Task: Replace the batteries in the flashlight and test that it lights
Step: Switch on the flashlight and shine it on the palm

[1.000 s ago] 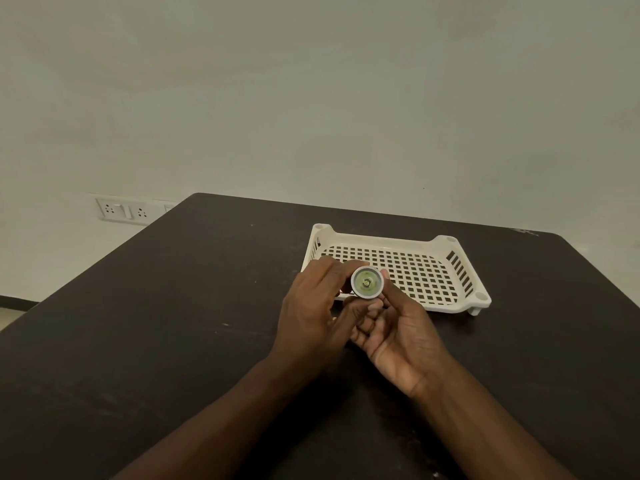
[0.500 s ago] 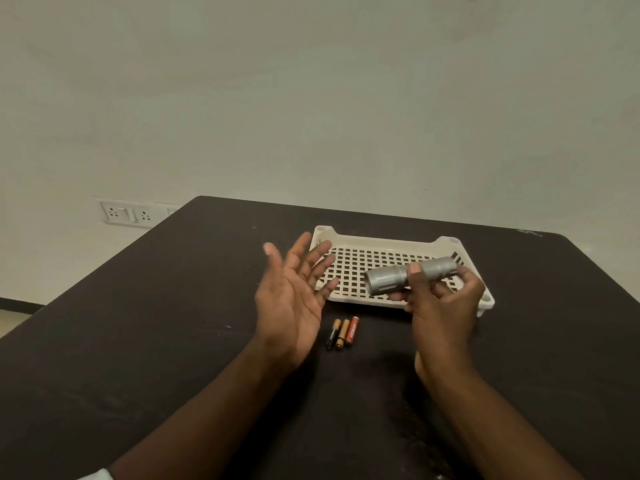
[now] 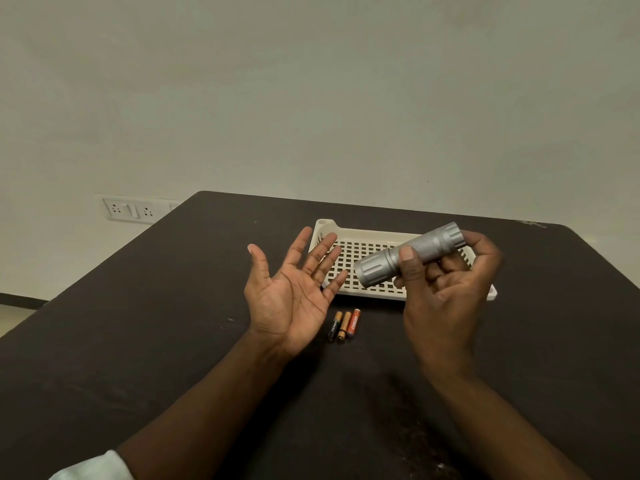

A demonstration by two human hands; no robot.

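Note:
My right hand [image 3: 446, 292] grips a silver metal flashlight [image 3: 408, 254] around its knurled middle, held above the table with its wider head end tilted down toward the left. My left hand [image 3: 294, 289] is raised palm-up beside it, fingers spread, holding nothing. Three small batteries [image 3: 344, 324] lie side by side on the dark table [image 3: 138, 323] between my hands: one black and copper, one copper, one orange-red.
A cream perforated plastic tray [image 3: 363, 258] sits on the table behind my hands, partly hidden by the flashlight. A wall socket panel [image 3: 130, 209] is on the wall at the left. The table's left edge runs diagonally toward me.
Both hands held the flashlight head-on a second ago. My left hand has let go and opened palm-up, my right hand has carried the flashlight right and tilted it, and the batteries have come into view.

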